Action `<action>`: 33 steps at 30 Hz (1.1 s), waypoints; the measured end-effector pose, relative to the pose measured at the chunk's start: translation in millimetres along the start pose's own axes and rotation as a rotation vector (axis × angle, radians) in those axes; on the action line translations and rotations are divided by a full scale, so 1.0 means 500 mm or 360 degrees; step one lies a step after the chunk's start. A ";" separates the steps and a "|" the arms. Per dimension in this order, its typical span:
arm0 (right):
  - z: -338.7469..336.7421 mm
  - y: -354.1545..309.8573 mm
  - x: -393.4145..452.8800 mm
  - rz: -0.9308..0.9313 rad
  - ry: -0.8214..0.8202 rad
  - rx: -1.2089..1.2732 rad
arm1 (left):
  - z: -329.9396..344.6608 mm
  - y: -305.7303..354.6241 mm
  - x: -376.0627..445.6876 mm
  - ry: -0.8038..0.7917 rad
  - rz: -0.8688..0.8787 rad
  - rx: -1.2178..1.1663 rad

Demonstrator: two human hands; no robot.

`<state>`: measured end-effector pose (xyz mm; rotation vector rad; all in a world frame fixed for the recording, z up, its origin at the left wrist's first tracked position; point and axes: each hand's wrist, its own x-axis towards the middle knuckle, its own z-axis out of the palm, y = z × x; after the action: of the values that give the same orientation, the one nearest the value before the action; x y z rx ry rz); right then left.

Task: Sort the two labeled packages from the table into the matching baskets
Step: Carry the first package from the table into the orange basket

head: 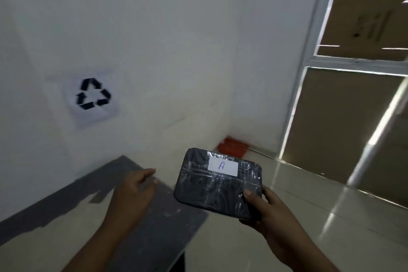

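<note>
My right hand (268,214) grips a flat dark package (212,185) wrapped in clear tape, thumb on top at its near right corner. A white label marked "A" (222,166) sits on its upper face. The package is held in the air above the floor, just right of the grey table (154,223). My left hand (132,194) hovers over the table's far corner, fingers loosely apart and holding nothing. An orange basket (233,147) lies on the floor in the wall corner, partly hidden behind the package. No second package is in view.
A white wall fills the left and centre, with a paper recycling sign (92,97) taped to it. A metal-framed partition with brown panels (344,117) stands at the right. Glossy light floor tiles (309,205) stretch between the table and the partition.
</note>
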<state>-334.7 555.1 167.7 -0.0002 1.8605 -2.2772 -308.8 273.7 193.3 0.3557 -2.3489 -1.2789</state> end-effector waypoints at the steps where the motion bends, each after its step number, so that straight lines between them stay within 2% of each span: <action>1: -0.053 -0.008 -0.007 -0.0014 0.0064 -0.0003 | 0.045 0.024 -0.004 -0.0042 0.0015 -0.0029; 7: -0.298 -0.036 -0.041 -0.0038 0.0398 0.0018 | 0.273 0.144 -0.033 -0.0300 0.0102 -0.0062; 15: -0.490 -0.053 0.018 -0.0098 0.0645 0.0042 | 0.510 0.203 0.019 -0.0556 0.0128 -0.0074; 26: -0.611 -0.112 0.375 -0.0090 0.0756 -0.0004 | 0.777 0.247 0.326 -0.0773 0.0178 -0.0111; 33: -0.692 -0.162 0.599 -0.0138 0.0794 -0.0002 | 0.933 0.277 0.520 -0.0815 0.0266 -0.0062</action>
<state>-684.6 859.4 136.7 0.5441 2.1184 -2.5037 -766.9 578.6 154.4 -0.2066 -2.6876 -1.4614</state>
